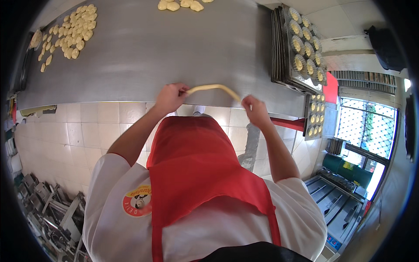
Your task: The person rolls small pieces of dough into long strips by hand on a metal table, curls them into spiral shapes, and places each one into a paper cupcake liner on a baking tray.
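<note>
A thin strip of pale yellow dough (214, 87) arches between my two hands, just over the near edge of the steel table (187, 52). Its left end is pinched in the fingers of my left hand (171, 98). My right hand (256, 110) grips the other end, its fingers closed and slightly blurred. The strip bends up in the middle and slopes down toward the right.
Many small dough pieces (76, 32) lie at the table's far left, and several more (181, 4) at the far edge. To the right, stacked trays (279, 48) carry fluted tins (307, 49) with dough rings. Another tray of tins (315, 114) sits lower right.
</note>
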The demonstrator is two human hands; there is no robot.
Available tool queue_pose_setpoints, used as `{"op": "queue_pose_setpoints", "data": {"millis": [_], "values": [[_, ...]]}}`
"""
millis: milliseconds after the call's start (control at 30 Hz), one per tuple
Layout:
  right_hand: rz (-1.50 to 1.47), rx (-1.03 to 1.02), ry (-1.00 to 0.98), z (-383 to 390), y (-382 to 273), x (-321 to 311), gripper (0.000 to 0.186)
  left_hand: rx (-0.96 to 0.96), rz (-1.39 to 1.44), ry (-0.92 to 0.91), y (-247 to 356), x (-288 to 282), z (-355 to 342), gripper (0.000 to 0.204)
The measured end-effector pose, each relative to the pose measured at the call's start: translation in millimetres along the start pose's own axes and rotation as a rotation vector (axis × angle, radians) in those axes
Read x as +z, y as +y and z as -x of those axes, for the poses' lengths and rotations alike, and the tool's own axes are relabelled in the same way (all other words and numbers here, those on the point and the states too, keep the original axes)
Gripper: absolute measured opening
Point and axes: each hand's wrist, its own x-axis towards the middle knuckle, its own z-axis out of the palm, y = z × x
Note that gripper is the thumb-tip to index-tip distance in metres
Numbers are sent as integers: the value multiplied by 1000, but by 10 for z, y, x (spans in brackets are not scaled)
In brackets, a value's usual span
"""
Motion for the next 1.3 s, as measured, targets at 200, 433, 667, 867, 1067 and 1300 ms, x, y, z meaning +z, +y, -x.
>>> {"op": "queue_pose_setpoints", "data": {"millis": [200, 433, 667, 867, 1067, 1300], "values": [[-227, -561, 1, 540, -2090, -967, 15, -83, 869, -101, 771, 283, 154, 29], [11, -165, -28, 753, -2128, -1417, 14, 263, 1149, -475, 1036, 279, 98, 26], [-315, 14, 144, 632, -1867, -1169, 21, 177, 1260, -648, 1358, 271, -60, 21], [-900, 118, 240, 339, -1035, -881, 28, 102, 1135, -598, 1711, 407, -595, 31], [-1084, 143, 235, -378, -265, -1560, 42, -9, 937, -530, 2409, 795, -1879, 44], [-967, 10, 559, -2322, 1532, -3671, 40, 250, 81, 116, 3117, 607, -3741, 55]]}}
